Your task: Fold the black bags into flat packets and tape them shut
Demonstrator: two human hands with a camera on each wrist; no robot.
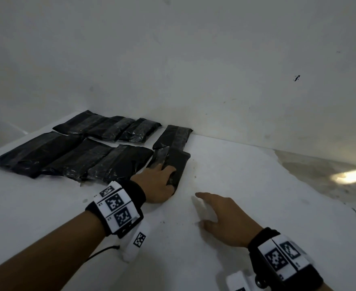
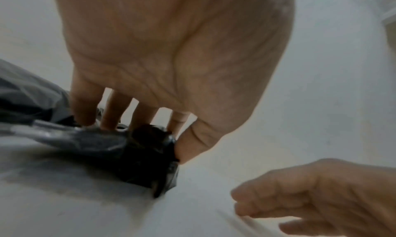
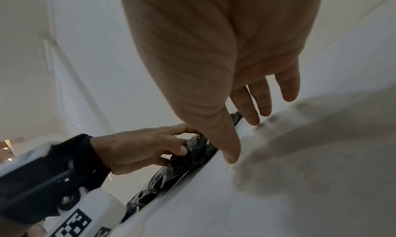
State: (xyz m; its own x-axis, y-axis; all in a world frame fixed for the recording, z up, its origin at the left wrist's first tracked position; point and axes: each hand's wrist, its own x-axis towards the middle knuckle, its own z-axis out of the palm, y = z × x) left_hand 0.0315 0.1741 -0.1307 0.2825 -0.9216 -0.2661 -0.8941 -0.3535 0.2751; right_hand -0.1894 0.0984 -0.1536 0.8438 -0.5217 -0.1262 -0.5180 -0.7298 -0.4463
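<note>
White wall (image 1: 214, 59) rises straight behind the white table (image 1: 256, 196), which fills the lower part of the head view and has a grey, scuffed patch along its far right side. Taped black packets (image 1: 72, 156) make up the biggest group on it: three overlapping in a near row to the left of the left hand (image 1: 158, 183), three smaller ones (image 1: 107, 128) in a row behind them by the wall, and one single packet (image 1: 174, 136) just beyond the hand, against the wall. Right under that hand lies the black packet (image 1: 176, 164) being handled, flat on the table with a strip of tape along its length. The left grip is on it: fingers spread over the top, thumb (image 2: 193, 144) pinching the near edge. Just to the right of this packet, the right hand (image 1: 221, 217) hovers low over the bare table, its grip wide and loose, fingers (image 3: 287, 86) extended and holding nothing. Both wrists wear black bands with white coded markers.
</note>
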